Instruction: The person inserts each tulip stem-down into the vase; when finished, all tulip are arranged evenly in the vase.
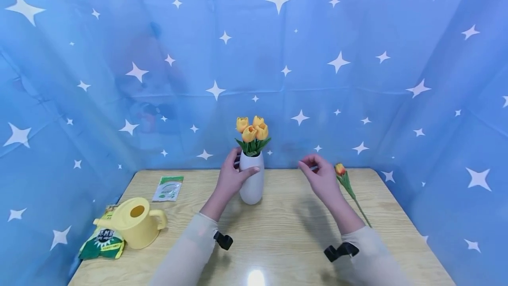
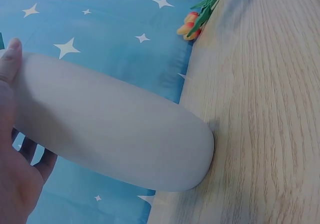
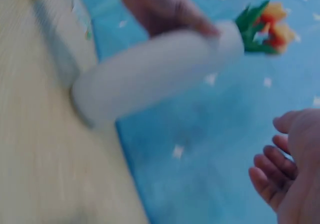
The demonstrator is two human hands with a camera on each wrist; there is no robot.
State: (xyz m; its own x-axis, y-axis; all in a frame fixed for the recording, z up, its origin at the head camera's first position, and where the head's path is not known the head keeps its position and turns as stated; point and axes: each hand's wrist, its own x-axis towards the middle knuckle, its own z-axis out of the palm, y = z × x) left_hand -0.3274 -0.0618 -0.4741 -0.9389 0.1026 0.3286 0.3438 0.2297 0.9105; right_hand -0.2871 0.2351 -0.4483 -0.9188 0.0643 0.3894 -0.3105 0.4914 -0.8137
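Near the back edge of the table, a white vase [image 1: 252, 184] stands upright with several yellow-orange tulips [image 1: 254, 131] in it. My left hand [image 1: 232, 175] grips the vase just below its rim, thumb across the front and fingers round the far side. In the left wrist view the vase [image 2: 115, 124] fills much of the picture. My right hand [image 1: 320, 175] is in the air to the right of the vase, apart from it, with loosely bent fingers and nothing in them. Beside it, one orange-red tulip [image 1: 346, 182] lies on the table.
At the left stand a yellow watering can [image 1: 139, 228] and, partly behind it, a green and yellow bag [image 1: 104, 244]. Further back a small green and white packet [image 1: 168, 189] lies flat on the wooden table [image 1: 278, 242]. A blue star-patterned curtain [image 1: 254, 56] surrounds the table's back and sides.
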